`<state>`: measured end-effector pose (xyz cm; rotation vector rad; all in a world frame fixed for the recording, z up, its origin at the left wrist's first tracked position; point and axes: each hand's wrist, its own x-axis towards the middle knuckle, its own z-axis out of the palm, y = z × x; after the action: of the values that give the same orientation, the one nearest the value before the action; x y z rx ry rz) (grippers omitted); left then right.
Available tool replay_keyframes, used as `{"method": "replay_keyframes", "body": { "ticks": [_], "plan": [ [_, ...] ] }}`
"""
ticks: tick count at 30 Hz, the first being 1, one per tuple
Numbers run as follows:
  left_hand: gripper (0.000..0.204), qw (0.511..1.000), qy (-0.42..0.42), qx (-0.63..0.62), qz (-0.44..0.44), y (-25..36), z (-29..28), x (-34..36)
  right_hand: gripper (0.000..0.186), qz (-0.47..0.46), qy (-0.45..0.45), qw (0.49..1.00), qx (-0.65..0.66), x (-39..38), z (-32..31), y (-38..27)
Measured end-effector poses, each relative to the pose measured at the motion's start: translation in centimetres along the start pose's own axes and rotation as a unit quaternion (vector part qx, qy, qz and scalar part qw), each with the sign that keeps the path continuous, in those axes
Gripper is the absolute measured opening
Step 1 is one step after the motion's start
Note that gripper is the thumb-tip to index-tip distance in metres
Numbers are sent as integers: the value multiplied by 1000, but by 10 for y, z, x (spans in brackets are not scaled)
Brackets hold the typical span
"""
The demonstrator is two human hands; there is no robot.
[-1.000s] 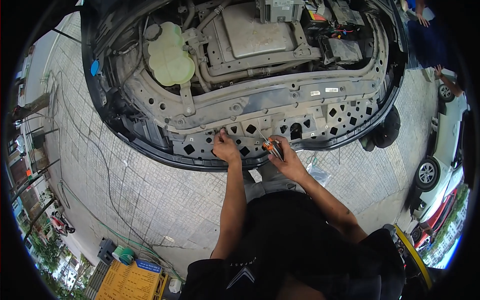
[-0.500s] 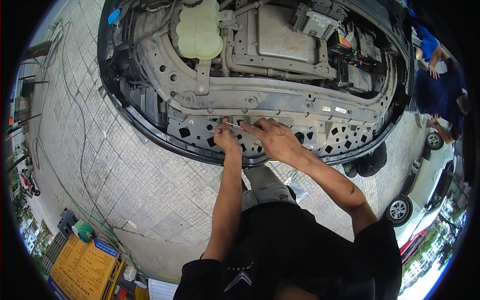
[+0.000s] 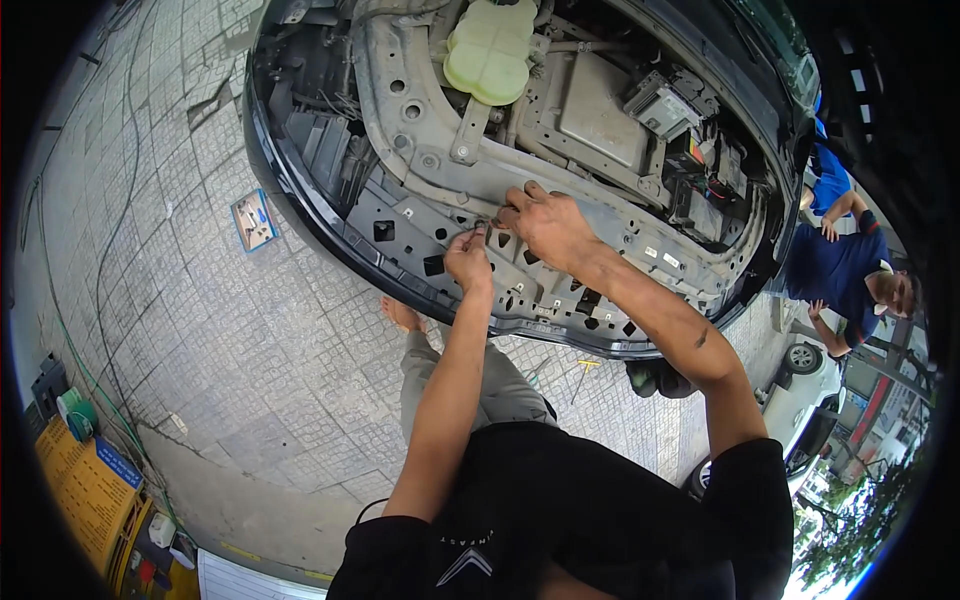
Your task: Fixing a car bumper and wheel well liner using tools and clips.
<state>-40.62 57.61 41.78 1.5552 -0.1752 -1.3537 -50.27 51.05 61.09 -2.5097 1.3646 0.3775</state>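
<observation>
Both my hands work close together at the front edge of an open car's engine bay, over a grey perforated panel [image 3: 408,235]. Thumb and fingertips of my left hand [image 3: 468,262] are pinched at a small dark piece, too small to name, beside the panel's upper edge. My right hand [image 3: 550,232] is closed just to the right of it, with its fingers bent down against the grey crossbar [image 3: 430,160]. Whatever its fingertips hold is hidden under the hand.
A pale green reservoir [image 3: 490,55] and a battery [image 3: 690,150] sit in the bay. The black bumper edge [image 3: 330,238] curves before me. On the paving lie a blue-edged tray [image 3: 253,220] and a yellow-handled tool [image 3: 587,365]. A person [image 3: 835,260] stands at right.
My view has swung, so the car appears tilted and further right. The thin pale rod seen between my hands before no longer shows. My right hand has risen onto the crossbar.
</observation>
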Motion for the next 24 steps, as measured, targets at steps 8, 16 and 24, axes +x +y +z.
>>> {"method": "replay_keyframes", "body": {
  "ticks": [8, 16, 24],
  "plan": [
    [12, 998, 1, 70, 2, 6, 3, -2, 23, -4, -12, 1000, -19, 8, -2, -5],
    [15, 992, -41, 111, 38, 10, -15, 4, 28, 179, 83, 951, 238, -44, -7, -10],
    [50, 957, -284, 42, -42, 142, -50, -61, 26, 290, 210, 319, 877, -93, 8, -81]
  ]
}}
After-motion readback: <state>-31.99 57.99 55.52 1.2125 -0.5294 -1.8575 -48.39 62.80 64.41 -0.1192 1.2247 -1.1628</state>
